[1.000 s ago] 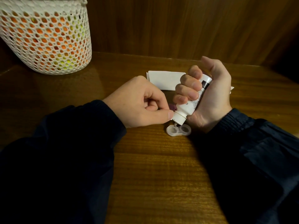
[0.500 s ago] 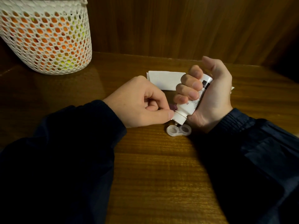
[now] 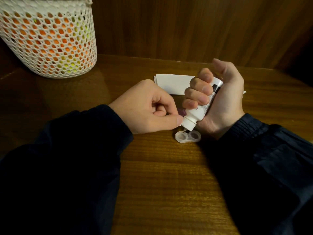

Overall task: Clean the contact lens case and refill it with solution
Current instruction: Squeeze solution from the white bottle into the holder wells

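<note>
A clear contact lens case [image 3: 188, 136] lies open on the wooden table [image 3: 166, 175], both wells uncovered. My right hand [image 3: 220, 99] is shut on a small white solution bottle [image 3: 197, 114], tipped nozzle-down. The nozzle hangs just over the case's left well. My left hand [image 3: 147, 110] is curled into a fist beside the bottle, its thumb tip touching the bottle's neck. A small purple piece [image 3: 232, 112] peeks out between my left fingers and the bottle. I cannot tell whether it is held or lying on the table.
A folded white tissue [image 3: 172, 83] lies behind my hands. A white mesh basket [image 3: 49, 39] with orange and yellow contents stands at the back left. A wooden wall panel [image 3: 186, 26] closes the back.
Almost nothing differs. The bottle stays tipped over the case's left well and both hands hold their places.
</note>
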A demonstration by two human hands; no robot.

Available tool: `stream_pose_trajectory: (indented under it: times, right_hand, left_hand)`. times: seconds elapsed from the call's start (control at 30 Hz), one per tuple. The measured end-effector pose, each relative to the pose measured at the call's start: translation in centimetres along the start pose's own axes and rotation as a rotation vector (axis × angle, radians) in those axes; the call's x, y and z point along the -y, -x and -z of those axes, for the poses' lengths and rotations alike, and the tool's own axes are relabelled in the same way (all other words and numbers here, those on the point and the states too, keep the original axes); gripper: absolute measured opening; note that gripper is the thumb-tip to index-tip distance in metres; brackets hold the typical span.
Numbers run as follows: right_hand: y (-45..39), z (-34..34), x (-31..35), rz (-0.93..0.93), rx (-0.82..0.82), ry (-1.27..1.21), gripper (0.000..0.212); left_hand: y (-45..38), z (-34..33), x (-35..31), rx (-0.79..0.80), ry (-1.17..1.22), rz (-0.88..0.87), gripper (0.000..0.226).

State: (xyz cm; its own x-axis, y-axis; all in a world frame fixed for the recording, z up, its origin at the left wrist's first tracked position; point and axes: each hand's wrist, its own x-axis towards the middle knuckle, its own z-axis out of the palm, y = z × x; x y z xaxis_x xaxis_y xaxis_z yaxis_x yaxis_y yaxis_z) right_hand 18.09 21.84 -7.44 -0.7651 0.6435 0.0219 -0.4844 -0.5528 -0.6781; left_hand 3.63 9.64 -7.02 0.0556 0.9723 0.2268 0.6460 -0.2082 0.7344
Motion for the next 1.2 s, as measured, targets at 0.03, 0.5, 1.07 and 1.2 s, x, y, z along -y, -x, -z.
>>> stream_pose_trajectory:
  times: [0.03, 0.5, 1.07, 1.2]
  right_hand:
    - [0.01, 0.0, 0.01, 0.0, 0.0, 0.001, 0.052]
    - [-0.05, 0.1, 0.01, 0.002, -0.003, 0.003, 0.05]
    - [-0.01, 0.08, -0.01, 0.009, -0.006, 0.018, 0.049]
    - [-0.06, 0.05, 0.02, 0.01, -0.005, 0.022, 0.05]
  left_hand:
    - [-0.01, 0.0, 0.02, -0.002, -0.001, 0.0, 0.011]
    - [0.1, -0.07, 0.1, -0.006, 0.003, 0.007, 0.011]
    - [0.14, 0.02, -0.15, 0.002, -0.005, 0.005, 0.011]
    - [0.12, 0.0, -0.17, 0.002, -0.003, 0.004, 0.011]
